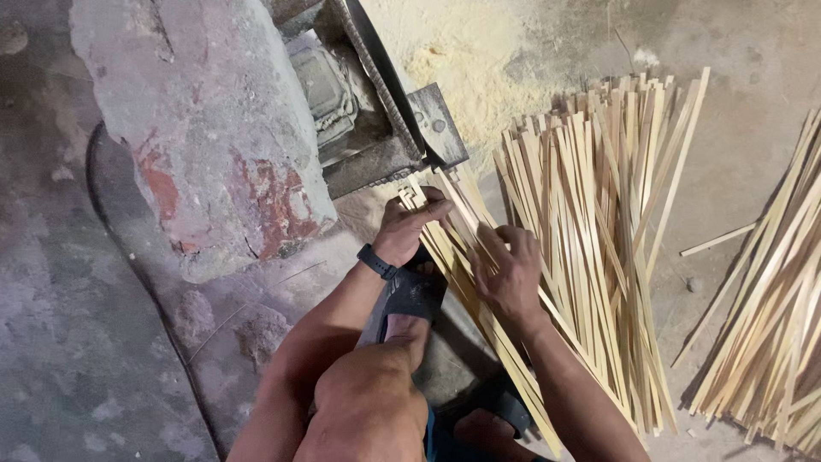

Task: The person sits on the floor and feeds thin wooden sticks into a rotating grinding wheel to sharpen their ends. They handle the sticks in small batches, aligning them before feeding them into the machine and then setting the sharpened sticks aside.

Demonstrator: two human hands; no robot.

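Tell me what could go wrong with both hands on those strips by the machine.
The left hand holds the strip ends right at the machine's metal edge, so fingers could get caught or cut. The right hand presses bare on thin strips; splinters seem likely. The loose pile may slide.

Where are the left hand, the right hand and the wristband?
left hand (pixel 409 227), head view, back of the hand
right hand (pixel 506 275), head view, back of the hand
wristband (pixel 376 261), head view, dark band on the left wrist

a worn concrete block (pixel 205 128), a metal machine (pixel 376 111), sawdust (pixel 470 68) and a separate strip pile (pixel 770 325) at right.
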